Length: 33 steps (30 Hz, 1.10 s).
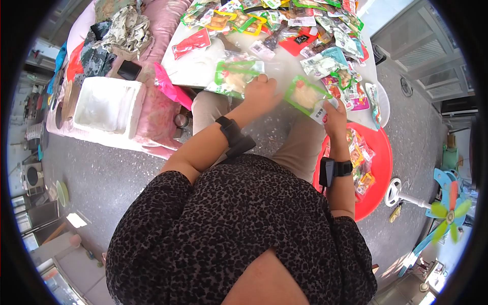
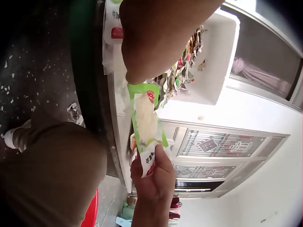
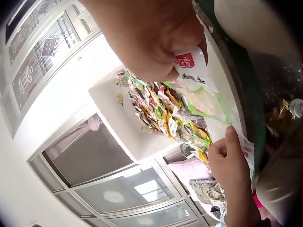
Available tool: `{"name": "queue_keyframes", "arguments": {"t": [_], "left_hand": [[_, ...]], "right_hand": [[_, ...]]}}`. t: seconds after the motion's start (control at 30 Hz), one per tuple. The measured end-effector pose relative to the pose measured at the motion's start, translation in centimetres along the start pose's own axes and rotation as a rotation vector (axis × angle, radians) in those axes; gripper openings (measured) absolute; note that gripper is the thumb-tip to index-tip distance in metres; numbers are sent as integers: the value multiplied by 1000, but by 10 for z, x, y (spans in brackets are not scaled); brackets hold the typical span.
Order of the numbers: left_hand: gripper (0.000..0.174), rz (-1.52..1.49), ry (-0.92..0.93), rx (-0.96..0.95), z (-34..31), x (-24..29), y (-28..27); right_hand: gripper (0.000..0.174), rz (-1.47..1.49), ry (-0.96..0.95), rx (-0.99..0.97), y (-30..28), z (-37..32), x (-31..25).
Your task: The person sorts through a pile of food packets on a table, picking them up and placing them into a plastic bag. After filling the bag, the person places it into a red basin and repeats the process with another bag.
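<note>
My right hand (image 1: 334, 119) pinches the white printed end of a clear, green-edged food packet (image 1: 305, 95) with pale contents. The packet hangs in front of the table edge, tilted. My left hand (image 1: 262, 95) is at its opposite end, fingers bent and slightly blurred. In the right wrist view the left thumb (image 3: 230, 135) reaches the packet's green corner; I cannot tell whether it pinches it. In the left wrist view the packet (image 2: 147, 118) runs from the left hand (image 2: 161, 42) down to the right hand (image 2: 154, 177). A similar green-edged packet (image 1: 234, 79) lies beyond my left hand on the table.
Many coloured food packets (image 1: 325, 30) are heaped on the white table (image 1: 178, 71). A red basin (image 1: 384, 175) holding packets stands below at right. A white foam box (image 1: 134, 114) and a phone (image 1: 129, 70) rest on the pink-covered bed at left. A fan (image 1: 450, 216) is at far right.
</note>
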<state>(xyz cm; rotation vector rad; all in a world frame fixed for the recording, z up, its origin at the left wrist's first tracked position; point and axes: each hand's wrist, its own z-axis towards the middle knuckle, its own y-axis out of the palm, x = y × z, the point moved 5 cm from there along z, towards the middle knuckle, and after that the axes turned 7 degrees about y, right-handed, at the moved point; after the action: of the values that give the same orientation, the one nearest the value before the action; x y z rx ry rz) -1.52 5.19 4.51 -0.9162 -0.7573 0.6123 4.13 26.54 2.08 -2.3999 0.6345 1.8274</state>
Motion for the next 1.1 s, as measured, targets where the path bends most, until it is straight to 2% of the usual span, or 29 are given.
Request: {"name": "queue_keyframes", "arguments": {"t": [0.13,0.23,0.43,0.5,0.63,0.73,0.8,0.83,0.93,1.03,1.07,1.1], "left_hand": [[20,1,-68,-73,5,-1,3],[15,-118,-132,-81,5,-9,7],[15,-160,-80,-8,2,-8,-3],[15,-126,-64,-16,2,-7,-7],[13,-17,-51,-95,4,-4,-8],[12,18,10,-55,5,4,-12],[11,20,113,32,3,5,-12],[11,21,165,75,2,6,-13],[9,74,150,-6,2,7,-11],[8,83,127,35,3,12,-22],[8,79,144,58,3,11,-22],[8,76,159,79,2,8,-20]], "right_hand": [[20,89,-10,-15,5,7,1],[21,135,9,-60,10,10,2],[21,132,97,-184,28,18,2],[21,66,172,-210,30,22,3],[21,26,177,-268,43,24,-3],[21,-13,203,-333,56,28,-2],[21,-12,232,-396,69,34,3],[22,36,246,-401,76,36,5],[23,238,260,-379,102,39,17],[23,414,270,-413,122,36,27],[25,406,270,-403,123,33,28],[24,233,300,-402,124,23,25]]}}
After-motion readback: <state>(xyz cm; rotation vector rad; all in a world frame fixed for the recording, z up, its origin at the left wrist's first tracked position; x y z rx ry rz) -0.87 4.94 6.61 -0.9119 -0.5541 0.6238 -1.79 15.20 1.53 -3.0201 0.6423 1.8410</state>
